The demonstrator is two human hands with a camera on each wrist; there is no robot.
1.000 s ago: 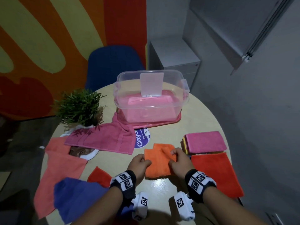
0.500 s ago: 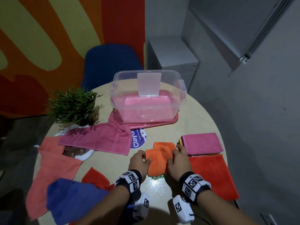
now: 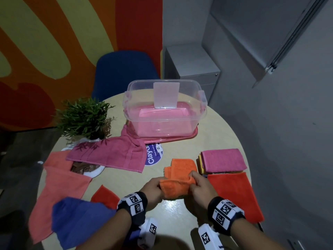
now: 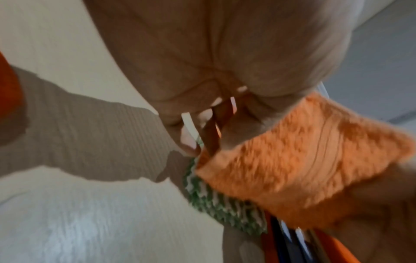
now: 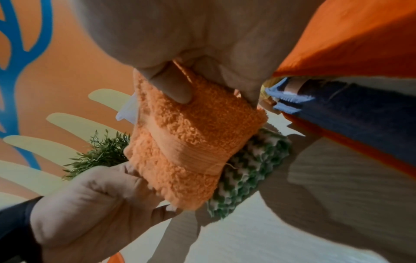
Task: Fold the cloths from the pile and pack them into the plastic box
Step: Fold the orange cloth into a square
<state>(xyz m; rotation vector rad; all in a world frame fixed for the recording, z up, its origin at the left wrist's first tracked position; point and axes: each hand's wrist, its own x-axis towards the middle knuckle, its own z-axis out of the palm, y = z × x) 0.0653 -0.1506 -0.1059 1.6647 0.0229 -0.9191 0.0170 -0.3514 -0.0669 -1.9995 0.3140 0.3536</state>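
At the left edge of the round worktop (image 3: 180, 210) a salmon cloth (image 3: 59, 192) lies spread out, with a blue cloth (image 3: 79, 224) bunched over its near corner and a small red cloth (image 3: 104, 196) just beside that. Farther back stands a green potted plant (image 3: 84, 118), and a magenta cloth (image 3: 111, 156) lies spread from its base toward the clear plastic box (image 3: 165, 109), which sits open-topped at the far middle of the worktop. Nearer the person, the left hand (image 3: 153, 191) pinches the left edge of the orange cloth (image 3: 178, 177), fingers curled round the terry. The cloth is partly folded: its far part rests on the worktop while the near fold is raised between the two hands. The right wrist view shows a green-and-white patterned cloth (image 5: 247, 169) lying under the orange one, touching it. The right hand (image 3: 200, 186) grips the cloth's right edge, thumb (image 5: 173, 89) pressed into the pile. Just right of that hand a red-orange cloth (image 3: 234, 193) lies flat, and behind it a stack of folded cloths topped by a pink one (image 3: 223, 159) sits near the worktop's right rim, well apart from the box.
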